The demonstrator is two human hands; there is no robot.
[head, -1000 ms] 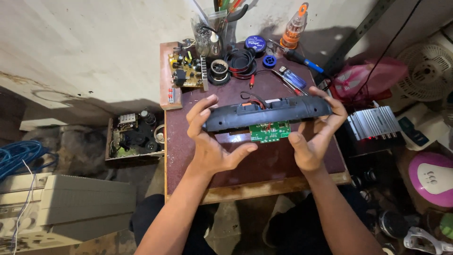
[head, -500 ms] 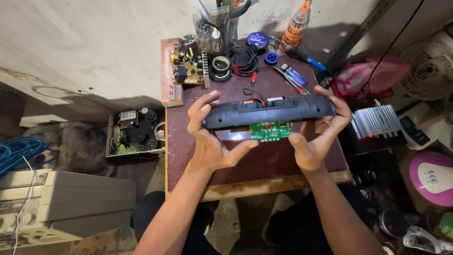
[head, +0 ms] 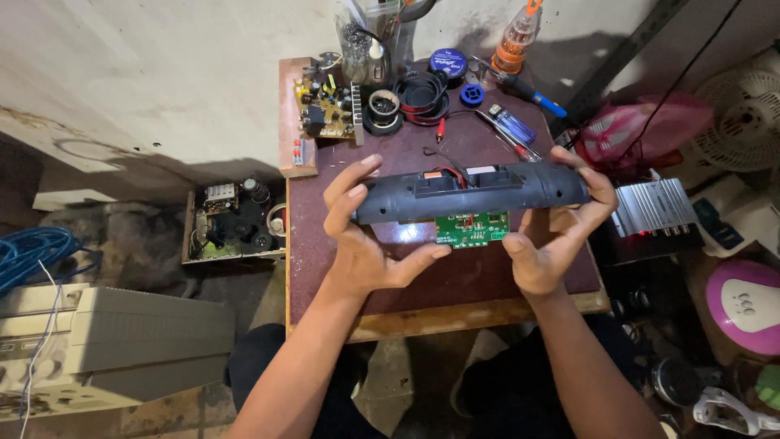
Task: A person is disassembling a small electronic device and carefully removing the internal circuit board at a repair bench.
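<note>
Hands hold a long dark speaker housing [head: 471, 193] level above a small maroon table [head: 487, 284]. Left hand [head: 361, 236] wraps its left end, fingers over the top and thumb beneath; right hand [head: 556, 232] grips the right end the same way. Just under the housing's middle hangs a green circuit board [head: 472, 228], joined to it by red and black wires [head: 452, 167]. Beyond the housing, at the table's far edge, lie another circuit board [head: 327, 106], wire coils [head: 418, 91] and a blue lighter [head: 515, 124].
</note>
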